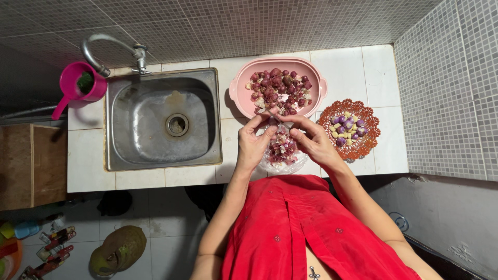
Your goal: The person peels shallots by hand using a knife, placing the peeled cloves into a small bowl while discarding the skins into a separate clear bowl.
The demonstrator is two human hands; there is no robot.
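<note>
My left hand (254, 141) and my right hand (311, 140) meet over the white tiled counter (358, 67). My left fingers pinch a small shallot (272, 122). My right hand holds a thin knife (279, 118) whose blade points at the shallot. Below my hands lies a clear plastic bag (282, 153) with purple peels. Behind them stands a pink oval basin (278, 85) full of unpeeled shallots and garlic. To the right sits an orange woven plate (348, 129) with peeled shallots and garlic cloves.
A steel sink (163, 119) with a curved tap (111, 46) is set in the counter at left. A pink scoop (78, 83) hangs by the sink's far left corner. Grey mosaic walls close the back and right. On the floor lie a hat (119, 249) and bottles (52, 249).
</note>
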